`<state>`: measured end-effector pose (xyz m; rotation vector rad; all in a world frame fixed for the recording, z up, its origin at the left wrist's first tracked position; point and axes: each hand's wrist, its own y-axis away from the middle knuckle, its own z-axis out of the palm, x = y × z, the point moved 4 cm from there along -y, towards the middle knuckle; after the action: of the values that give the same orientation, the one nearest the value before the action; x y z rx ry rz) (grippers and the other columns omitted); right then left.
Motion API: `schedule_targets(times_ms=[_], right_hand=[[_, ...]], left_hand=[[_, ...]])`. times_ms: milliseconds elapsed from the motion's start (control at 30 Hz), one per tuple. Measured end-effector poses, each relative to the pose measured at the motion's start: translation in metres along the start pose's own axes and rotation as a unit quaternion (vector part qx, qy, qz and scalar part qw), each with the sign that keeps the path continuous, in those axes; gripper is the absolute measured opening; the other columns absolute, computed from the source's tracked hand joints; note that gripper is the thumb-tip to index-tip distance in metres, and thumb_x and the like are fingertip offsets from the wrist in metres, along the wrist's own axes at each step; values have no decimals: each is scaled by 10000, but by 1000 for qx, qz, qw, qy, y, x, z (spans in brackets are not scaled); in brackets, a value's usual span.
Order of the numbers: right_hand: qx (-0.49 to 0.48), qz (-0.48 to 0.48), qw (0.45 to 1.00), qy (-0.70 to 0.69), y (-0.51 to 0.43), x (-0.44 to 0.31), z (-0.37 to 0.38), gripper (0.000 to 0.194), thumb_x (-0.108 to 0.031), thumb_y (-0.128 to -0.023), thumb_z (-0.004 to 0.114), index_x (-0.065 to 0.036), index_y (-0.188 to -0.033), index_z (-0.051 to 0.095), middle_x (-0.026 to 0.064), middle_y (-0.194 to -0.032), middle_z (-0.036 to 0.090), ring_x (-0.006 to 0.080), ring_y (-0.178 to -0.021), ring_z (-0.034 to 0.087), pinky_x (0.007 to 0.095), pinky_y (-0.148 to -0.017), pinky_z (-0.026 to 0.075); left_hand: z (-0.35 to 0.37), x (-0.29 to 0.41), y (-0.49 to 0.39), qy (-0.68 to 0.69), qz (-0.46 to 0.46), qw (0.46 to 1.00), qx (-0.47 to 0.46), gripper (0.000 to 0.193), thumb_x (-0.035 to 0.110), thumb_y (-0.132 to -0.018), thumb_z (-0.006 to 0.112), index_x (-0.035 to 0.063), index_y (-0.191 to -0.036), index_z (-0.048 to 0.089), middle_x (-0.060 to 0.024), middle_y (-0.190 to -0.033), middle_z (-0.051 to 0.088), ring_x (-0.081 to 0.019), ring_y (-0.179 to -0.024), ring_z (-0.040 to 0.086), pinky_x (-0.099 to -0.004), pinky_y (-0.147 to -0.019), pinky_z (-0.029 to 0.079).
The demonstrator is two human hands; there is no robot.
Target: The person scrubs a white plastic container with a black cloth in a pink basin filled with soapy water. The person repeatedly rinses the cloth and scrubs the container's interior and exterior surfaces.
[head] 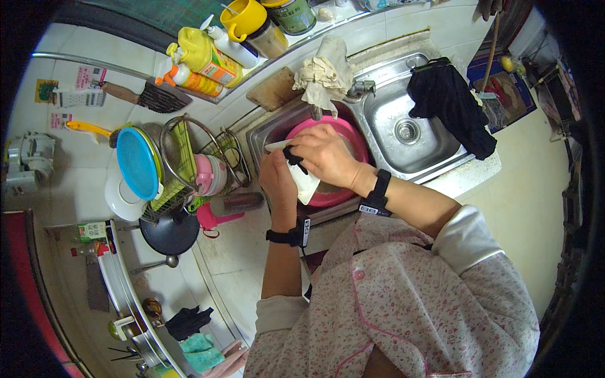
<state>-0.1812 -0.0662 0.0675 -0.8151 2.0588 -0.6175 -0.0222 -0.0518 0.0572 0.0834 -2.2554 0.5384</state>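
Over the left sink basin (259,137), my left hand (278,182) grips the side of a white dish (309,186) with straight edges, tilted toward me. My right hand (328,153) presses a small black cloth (295,157) against the dish's surface, with the fingers bent over it. Below both hands a pink plastic basin (361,141) sits in the sink; most of what it holds is hidden by my arms. A faucet (363,89) stands behind, and its spout side is draped with a beige cloth (319,75).
The right sink basin (385,106) has black fabric (449,104) hanging over its far right edge. To the left stands a wire dish rack (177,165) with a blue lid (138,163) and bowls. Several bottles (208,56) line the ledge. A cleaver-like knife (163,98) hangs on the wall.
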Motion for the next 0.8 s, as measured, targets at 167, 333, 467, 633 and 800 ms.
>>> schedule_targets(times_ms=[167,333,467,633,800], right_hand=[[4,100,995,-23,2,27,0,307,-83,-714,711,-74,-1021,706,76,-1131,686,277,-1107,611,426,-949,451],[-30,-1,999,-30,12,-3,9,260,-115,-749,689,-106,-1007,715,28,-1149,672,235,-1160,572,403,-977,399],[-61,-8,998,-9,11,11,4,319,-96,-719,711,-89,-1038,703,52,-1153,674,245,-1175,576,447,-1016,382],[-61,40,997,-2,11,25,-2,280,-100,-773,682,-96,-1051,708,59,-1187,664,249,-1201,558,431,-1008,387],[-74,-12,997,-17,20,13,8,307,-128,-784,640,-101,-1083,699,49,-1195,662,248,-1203,556,431,-993,388]], left_hand=[[-4,2,2,-144,100,983,-46,347,246,-1041,411,-21,-886,571,-199,-874,571,-395,-810,553,-432,-717,430],[-2,8,2,-66,136,988,-15,331,255,-1009,453,-6,-835,559,-193,-823,527,-391,-769,533,-466,-693,418],[-8,15,5,-92,152,983,-36,273,221,-974,552,11,-802,578,-183,-820,551,-383,-780,549,-439,-690,439],[-9,24,7,-92,207,973,-35,243,205,-906,657,17,-784,564,-163,-791,533,-370,-748,546,-443,-659,438],[-5,21,7,-107,193,973,-66,201,151,-874,690,20,-783,568,-150,-792,539,-350,-741,553,-427,-658,443]])
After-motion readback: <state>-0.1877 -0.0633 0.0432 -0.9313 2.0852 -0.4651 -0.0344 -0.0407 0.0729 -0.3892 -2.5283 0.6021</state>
